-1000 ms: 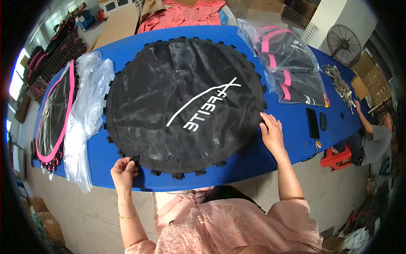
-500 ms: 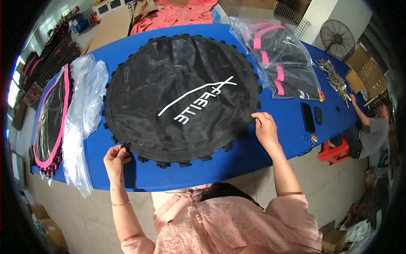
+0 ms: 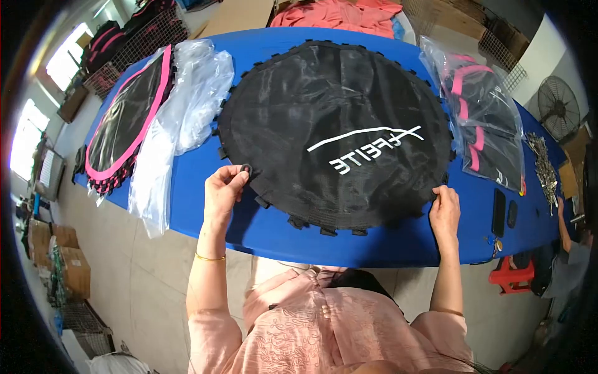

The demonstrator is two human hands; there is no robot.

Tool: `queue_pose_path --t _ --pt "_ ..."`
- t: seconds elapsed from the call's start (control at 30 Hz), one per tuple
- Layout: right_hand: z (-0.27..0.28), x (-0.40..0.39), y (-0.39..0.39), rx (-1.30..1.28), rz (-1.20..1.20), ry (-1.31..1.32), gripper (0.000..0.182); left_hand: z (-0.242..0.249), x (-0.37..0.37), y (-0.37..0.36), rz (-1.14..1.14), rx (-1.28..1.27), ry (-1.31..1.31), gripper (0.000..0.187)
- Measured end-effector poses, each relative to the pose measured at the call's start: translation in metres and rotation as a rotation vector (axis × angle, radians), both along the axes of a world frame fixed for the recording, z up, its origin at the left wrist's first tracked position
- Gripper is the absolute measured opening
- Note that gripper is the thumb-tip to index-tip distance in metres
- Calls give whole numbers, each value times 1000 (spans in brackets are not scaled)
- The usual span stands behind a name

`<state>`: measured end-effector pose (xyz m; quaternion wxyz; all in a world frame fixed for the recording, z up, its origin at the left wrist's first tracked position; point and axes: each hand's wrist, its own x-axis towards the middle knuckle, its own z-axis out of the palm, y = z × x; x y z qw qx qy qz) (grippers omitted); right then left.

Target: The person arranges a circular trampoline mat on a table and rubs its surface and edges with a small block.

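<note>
A large round black mat point(image 3: 324, 124) with white lettering and black tabs round its rim lies on the blue table point(image 3: 280, 246). At its near left rim, my left hand point(image 3: 224, 190) pinches one of the tabs between thumb and fingers, the edge there slightly raised. My right hand point(image 3: 445, 212) grips the rim at the near right, its fingertips partly hidden at the edge. Left of the mat are crumpled clear plastic bags point(image 3: 187, 106) and a pink-edged black piece point(image 3: 128, 121). Pink-and-black pieces in clear plastic point(image 3: 489, 118) lie to the right.
A phone point(image 3: 499, 212), a small dark object point(image 3: 512, 214), keys point(image 3: 496, 244) and a pile of metal parts point(image 3: 543, 165) are at the right. Beyond stand a fan point(image 3: 557, 100) and a red stool point(image 3: 512, 276) near another person point(image 3: 570, 265). Pink cloth point(image 3: 336, 15) lies behind the table.
The view has turned, so the mat and table appear farther right. The mat's near left rim has turned or shifted slightly, with my left hand still on a tab and my right hand still at the rim.
</note>
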<state>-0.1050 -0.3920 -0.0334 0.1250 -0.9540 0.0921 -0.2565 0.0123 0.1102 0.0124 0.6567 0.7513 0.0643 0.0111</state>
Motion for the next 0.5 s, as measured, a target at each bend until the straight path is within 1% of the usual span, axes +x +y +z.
queue_pose_path --t 0.07,0.17,0.23,0.27,0.3,0.37,0.43,0.47,0.5 --pt "1 -3 1 -2 -17 23 19 7 5 1 11 45 -20 15" --pt "2 -12 7 -16 -35 38 16 2 22 8 31 120 -57 16" --pt "1 -18 18 -1 47 36 19 -10 44 22 11 118 -71 15" --pt "2 -20 25 -2 45 42 19 -17 54 27 29 101 -92 15" --pt "5 -22 32 19 86 29 18 -26 66 34 40 119 -121 14" --pt "11 -25 46 69 153 26 14 -28 70 35 55 146 -137 14" --pt "14 -27 53 110 175 20 14 -30 64 30 171 789 -453 14" --pt "14 -27 56 143 195 3 14 -20 55 21 153 789 -426 15" --pt "12 -25 55 134 207 -55 13 -23 50 18 90 718 -434 15"
